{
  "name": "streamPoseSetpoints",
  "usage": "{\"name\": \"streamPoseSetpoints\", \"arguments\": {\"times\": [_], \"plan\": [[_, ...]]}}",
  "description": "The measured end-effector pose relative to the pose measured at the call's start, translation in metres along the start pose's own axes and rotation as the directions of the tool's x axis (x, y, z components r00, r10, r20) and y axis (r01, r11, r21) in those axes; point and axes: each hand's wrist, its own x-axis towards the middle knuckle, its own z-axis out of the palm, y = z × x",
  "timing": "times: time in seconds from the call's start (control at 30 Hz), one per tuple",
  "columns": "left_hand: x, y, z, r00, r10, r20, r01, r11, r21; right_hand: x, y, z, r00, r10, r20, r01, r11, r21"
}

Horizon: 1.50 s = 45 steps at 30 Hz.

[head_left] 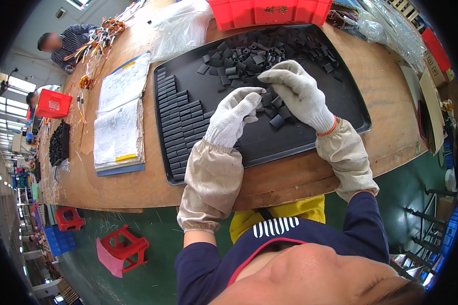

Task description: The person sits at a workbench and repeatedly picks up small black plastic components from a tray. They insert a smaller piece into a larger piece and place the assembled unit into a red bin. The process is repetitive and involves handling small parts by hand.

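A black tray (300,142) lies on the wooden table in front of me, holding many short black tube pieces (234,70). My left hand (233,114), in a white knit glove, is over the middle of the tray with thumb and forefinger pinched together; any piece between them is too small to make out. Close by on the right, my right hand (299,94), gloved too, curls its fingers with the tips pressed together; what they hold, if anything, is hidden. Several loose pieces (277,121) lie below and between the hands. Along the tray's left side, pieces stand in neat rows (178,119).
A red crate (269,15) stands behind the tray, with clear plastic bags (180,30) beside it. Left of the tray lies an open folder of papers (119,112). Farther left are a red bin (53,103) and wire bundles (107,35). Red stools (130,249) stand on the floor; a person (74,43) sits at far left.
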Motion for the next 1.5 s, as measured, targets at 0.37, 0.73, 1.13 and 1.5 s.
{"name": "streamPoseSetpoints", "arguments": {"times": [0.37,0.73,1.13,1.5], "plan": [[-0.001,-0.007,0.000,0.989,0.085,-0.118,-0.080,0.996,0.046,-0.007,-0.005,-0.003,0.899,0.390,0.201,-0.437,0.751,0.496],[-0.001,-0.002,0.001,0.995,0.060,-0.082,-0.055,0.996,0.068,-0.004,-0.017,-0.001,0.955,0.267,0.128,-0.285,0.945,0.157],[-0.008,0.011,-0.012,0.915,0.403,0.012,-0.319,0.706,0.632,-0.003,-0.002,0.003,0.993,0.076,0.093,-0.078,0.997,0.024],[-0.036,0.048,-0.030,0.963,-0.262,-0.058,0.080,0.072,0.994,-0.010,0.002,0.010,0.954,0.189,0.231,-0.182,0.982,-0.051]]}}
